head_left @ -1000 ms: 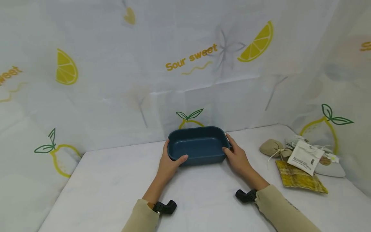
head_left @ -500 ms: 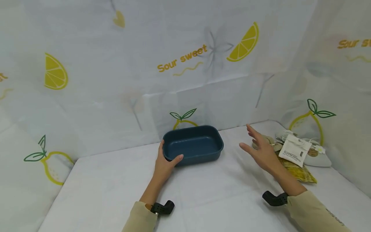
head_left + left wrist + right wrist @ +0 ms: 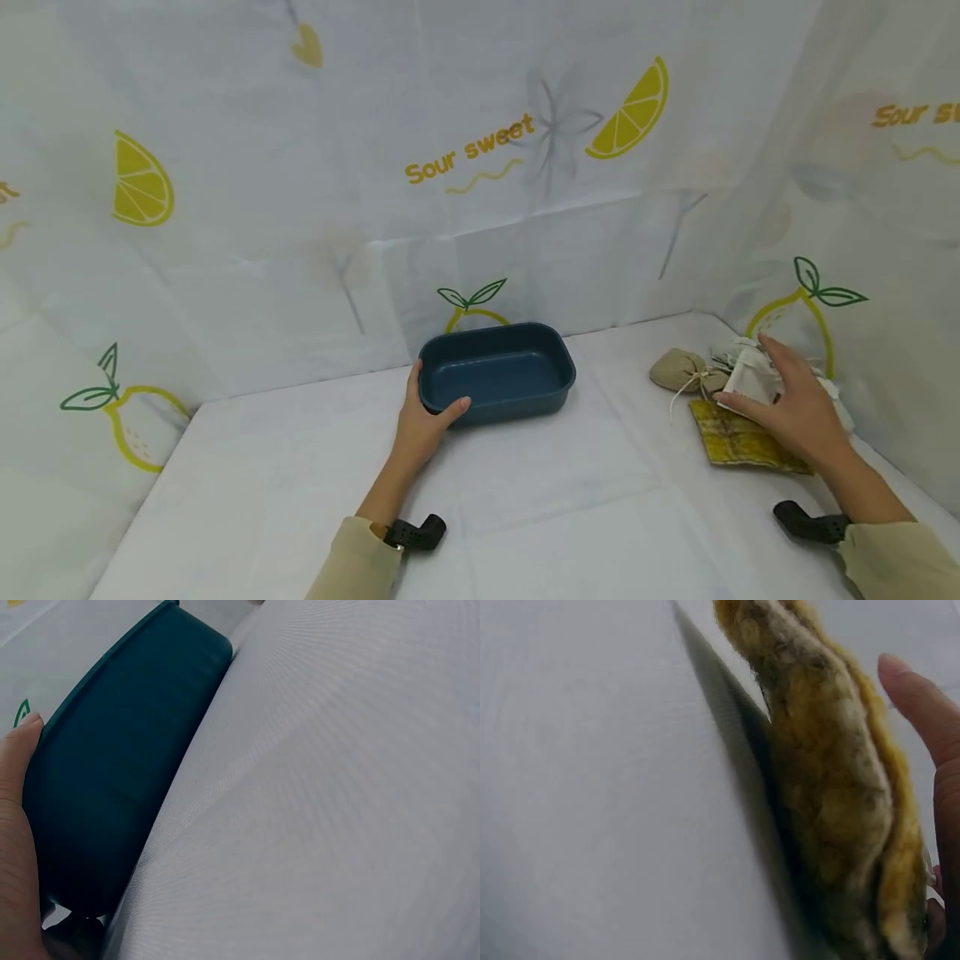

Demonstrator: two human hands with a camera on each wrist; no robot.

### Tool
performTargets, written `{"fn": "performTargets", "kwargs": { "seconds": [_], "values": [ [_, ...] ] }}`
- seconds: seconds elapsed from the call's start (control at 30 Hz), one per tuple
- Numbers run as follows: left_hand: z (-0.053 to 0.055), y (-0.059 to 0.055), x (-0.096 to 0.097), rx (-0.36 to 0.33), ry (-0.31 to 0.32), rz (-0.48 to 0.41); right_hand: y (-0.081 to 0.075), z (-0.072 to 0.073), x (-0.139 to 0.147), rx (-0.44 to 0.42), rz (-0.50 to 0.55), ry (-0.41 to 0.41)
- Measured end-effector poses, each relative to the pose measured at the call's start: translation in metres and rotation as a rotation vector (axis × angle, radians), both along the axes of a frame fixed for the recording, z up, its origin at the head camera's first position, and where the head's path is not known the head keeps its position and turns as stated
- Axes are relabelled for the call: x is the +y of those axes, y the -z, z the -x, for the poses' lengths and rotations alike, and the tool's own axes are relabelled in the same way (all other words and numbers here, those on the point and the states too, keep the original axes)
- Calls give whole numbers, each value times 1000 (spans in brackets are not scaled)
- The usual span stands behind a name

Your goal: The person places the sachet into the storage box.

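A dark blue rectangular dish (image 3: 498, 375) sits on the white cloth near the back wall, with nothing inside. My left hand (image 3: 420, 425) grips its left end, thumb at the front rim and fingers along the side; the left wrist view shows the thumb (image 3: 19, 761) against the dish's wall (image 3: 120, 750). Over at the pile on the right, my right hand (image 3: 806, 412) spans a white pouch (image 3: 750, 375), thumb and forefinger spread at its edges. Beneath that hand lies a yellow plaid sachet (image 3: 738, 437), seen close in the right wrist view with the thumb (image 3: 922, 701) extended beside it.
A beige drawstring bag (image 3: 678, 371) lies at the pile's left. Other pale pouches are partly hidden behind my right hand. White printed cloth (image 3: 300, 208) hangs at the back and sides, meeting the covered table (image 3: 562, 508).
My right hand has let go of the dish's right end and moved right to the pile of pouches. The left hand keeps its grip on the dish. The view has turned slightly right.
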State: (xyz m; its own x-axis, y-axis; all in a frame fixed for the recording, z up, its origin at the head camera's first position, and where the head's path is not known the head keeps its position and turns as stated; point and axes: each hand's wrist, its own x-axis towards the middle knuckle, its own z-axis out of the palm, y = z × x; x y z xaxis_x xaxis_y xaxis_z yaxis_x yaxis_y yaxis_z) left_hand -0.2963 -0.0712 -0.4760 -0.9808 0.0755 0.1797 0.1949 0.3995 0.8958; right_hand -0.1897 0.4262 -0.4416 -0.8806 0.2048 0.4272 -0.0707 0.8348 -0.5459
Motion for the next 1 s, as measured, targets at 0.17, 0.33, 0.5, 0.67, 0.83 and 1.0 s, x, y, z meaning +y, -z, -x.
{"fn": "performTargets", "kwargs": {
  "seconds": [0.17,0.33,0.5,0.67,0.83,1.0],
  "values": [
    [-1,-1,1,-4,3,-4,17,2,9,-29,-31,23],
    [0,-3,1,-6,4,0,23,4,10,-44,-98,55],
    [0,-4,0,-4,1,0,24,8,13,-55,-186,99],
    [0,-4,0,-4,0,-2,24,9,13,-62,-241,95],
    [1,-2,0,-7,1,-4,28,7,14,24,-213,83],
    [0,-1,0,-8,4,-9,31,8,15,136,-173,109]
  ]
}}
